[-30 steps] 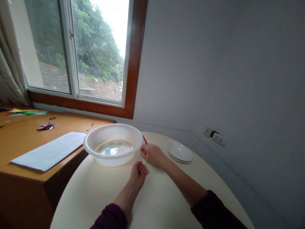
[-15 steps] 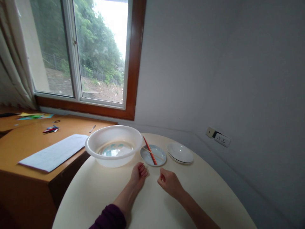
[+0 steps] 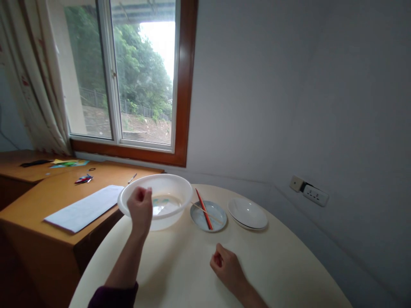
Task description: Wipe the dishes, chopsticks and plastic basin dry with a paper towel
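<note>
My left hand [image 3: 140, 209] is raised in a loose fist in front of the near left rim of a translucent white plastic basin [image 3: 175, 219]. Nothing shows in its curled fingers. Water appears to lie in the basin, with pale bluish shapes at the bottom. My right hand [image 3: 227, 266], also closed with nothing visible in it, rests on or just over the round cream table [image 3: 186, 273]. Beyond it sits a grey-blue plate [image 3: 199, 220]. Red chopsticks [image 3: 204, 209] and thin pale wooden sticks [image 3: 210, 214] lie crossed on that plate.
Stacked white dishes [image 3: 248, 213] stand right of the plate. On the wooden desk [image 3: 109, 171] at left lie a folded white sheet [image 3: 85, 207], a pen [image 3: 132, 178] and a small pile of pens or similar [image 3: 84, 179]. A wall socket [image 3: 315, 195] is at right.
My left hand has risen and moved left, from the table to before the basin, still closed. My right hand has come slightly nearer to me. The view has shifted somewhat left.
</note>
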Tool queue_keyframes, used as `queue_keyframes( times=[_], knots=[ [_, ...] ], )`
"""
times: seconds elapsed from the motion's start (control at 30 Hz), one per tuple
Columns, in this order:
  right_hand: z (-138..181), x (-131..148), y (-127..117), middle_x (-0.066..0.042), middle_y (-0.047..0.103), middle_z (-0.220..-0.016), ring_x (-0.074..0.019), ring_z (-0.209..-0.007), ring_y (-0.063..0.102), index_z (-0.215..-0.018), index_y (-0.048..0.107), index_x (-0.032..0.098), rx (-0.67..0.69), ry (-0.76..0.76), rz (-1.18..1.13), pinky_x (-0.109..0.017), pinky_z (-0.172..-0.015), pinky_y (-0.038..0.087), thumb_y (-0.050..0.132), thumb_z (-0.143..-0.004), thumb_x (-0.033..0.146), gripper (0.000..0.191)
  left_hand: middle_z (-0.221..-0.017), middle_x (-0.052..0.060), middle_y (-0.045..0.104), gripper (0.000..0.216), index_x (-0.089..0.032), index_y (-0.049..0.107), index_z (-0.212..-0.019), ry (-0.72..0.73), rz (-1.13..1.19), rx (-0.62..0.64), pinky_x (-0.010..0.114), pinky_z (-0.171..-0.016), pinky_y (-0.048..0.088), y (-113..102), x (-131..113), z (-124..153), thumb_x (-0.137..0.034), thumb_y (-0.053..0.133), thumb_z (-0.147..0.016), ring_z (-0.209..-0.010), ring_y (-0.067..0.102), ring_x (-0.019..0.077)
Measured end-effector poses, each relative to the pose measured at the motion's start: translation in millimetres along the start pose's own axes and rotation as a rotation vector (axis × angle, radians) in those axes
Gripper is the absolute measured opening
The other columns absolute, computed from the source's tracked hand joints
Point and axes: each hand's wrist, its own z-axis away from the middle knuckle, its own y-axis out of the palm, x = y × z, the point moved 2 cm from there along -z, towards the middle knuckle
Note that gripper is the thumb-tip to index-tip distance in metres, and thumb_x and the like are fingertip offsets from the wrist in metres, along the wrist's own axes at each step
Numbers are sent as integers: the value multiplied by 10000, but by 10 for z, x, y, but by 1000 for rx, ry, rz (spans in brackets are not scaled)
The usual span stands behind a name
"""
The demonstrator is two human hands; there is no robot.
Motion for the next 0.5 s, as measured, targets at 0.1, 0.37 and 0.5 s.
queue_keyframes(
  times=[0.1,0.37,0.5],
  knots=[
    [-1,-11,5,40,480,-488,-109,-439,455,-604,346,226,-13,31,-39,-195,-457,337,423,-692,187,123,-738,-14,441,214,-199,441,-818,121,-347,-269,340,-731,405,-259,99,-240,-260,581,-668,-692,449,162],
    [-5,-21,-2,40,470,-482,-113,-436,455,-602,329,231,-23,78,-85,-201,-451,347,416,-693,213,127,-1332,318,306,873,-18,180,-1331,-152,-754,-127,612,-1023,108,-512,667,-494,-375,609,-660,-1321,184,406],
    [-2,-31,2,41,455,-481,-113,-435,450,-605,316,233,-26,85,-87,-202,-449,349,411,-698,222,134,-1244,375,401,918,69,138,-1332,-278,-669,-83,626,-1022,99,-624,976,-603,-356,604,-664,-1276,287,444]
  ],
)
